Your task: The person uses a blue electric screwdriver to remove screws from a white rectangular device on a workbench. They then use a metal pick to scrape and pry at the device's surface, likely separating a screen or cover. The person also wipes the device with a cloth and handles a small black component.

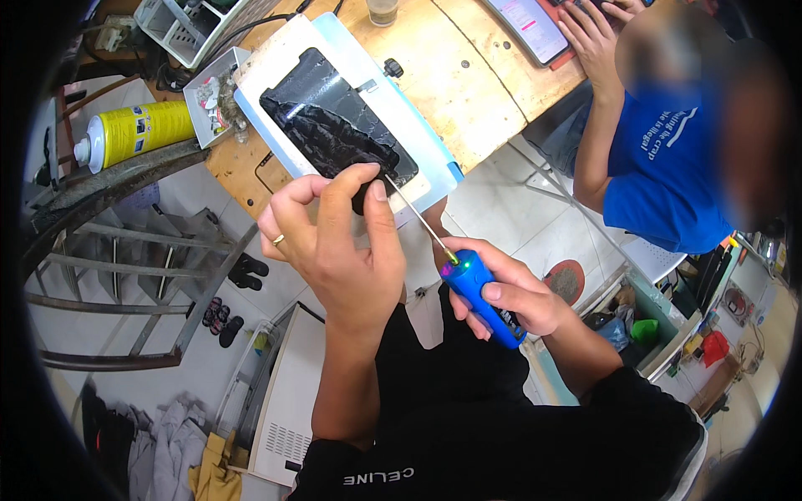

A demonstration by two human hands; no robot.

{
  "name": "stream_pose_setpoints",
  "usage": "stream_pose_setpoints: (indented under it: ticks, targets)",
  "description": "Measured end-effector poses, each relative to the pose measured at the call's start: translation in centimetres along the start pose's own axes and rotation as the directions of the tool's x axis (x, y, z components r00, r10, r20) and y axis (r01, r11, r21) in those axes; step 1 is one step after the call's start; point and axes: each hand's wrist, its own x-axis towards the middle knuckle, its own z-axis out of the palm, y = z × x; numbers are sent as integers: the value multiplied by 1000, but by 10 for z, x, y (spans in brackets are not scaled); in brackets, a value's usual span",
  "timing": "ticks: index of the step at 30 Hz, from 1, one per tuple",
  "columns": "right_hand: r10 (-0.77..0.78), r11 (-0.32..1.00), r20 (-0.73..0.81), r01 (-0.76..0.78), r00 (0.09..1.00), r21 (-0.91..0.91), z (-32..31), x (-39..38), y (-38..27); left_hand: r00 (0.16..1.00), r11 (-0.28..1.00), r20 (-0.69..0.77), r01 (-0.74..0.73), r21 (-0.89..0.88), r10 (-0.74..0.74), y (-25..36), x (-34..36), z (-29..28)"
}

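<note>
Hand, left [338, 242]: apparently pinching wrinkled black film [326, 142] on screen panel [311, 77] | hand, right [526, 294]: wrapped around blue tool [478, 285]

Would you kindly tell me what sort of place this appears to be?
Probably a phone or electronics repair workshop, judging by the blue hand tool, dark screen-like panel and yellow spray can.

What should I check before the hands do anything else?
1. Blue tool held firmly by the right hand: looks ok.
2. Black screen lying on the white pad: ok.
3. Wrinkled layer on the screen lying smooth: not ok, it is crumpled.
4. Tip of the thin rod touching the layer: cannot tell.
5. Left hand pinching the layer: cannot tell.
6. Yellow can away from both hands: ok.
</note>
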Motion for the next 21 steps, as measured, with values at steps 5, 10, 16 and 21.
stream_pose_setpoints:
  ticks: [5,10,16,21]
  targets:
    - [79,997,-4,-79,997,-23,-6,-1,-8,1000,1000,-22,16,12,-16,0,-3,4]
    - [69,998,60,-69,996,-1,-9,-1,-12,999,998,-22,51,33,-50,4,-5,2]
    - [52,997,49,-54,997,54,-10,-4,-13,998,997,-7,65,41,-65,6,-5,0]
    - [29,997,48,-32,998,77,-12,-4,-13,998,998,-7,56,37,-55,5,-5,-1]
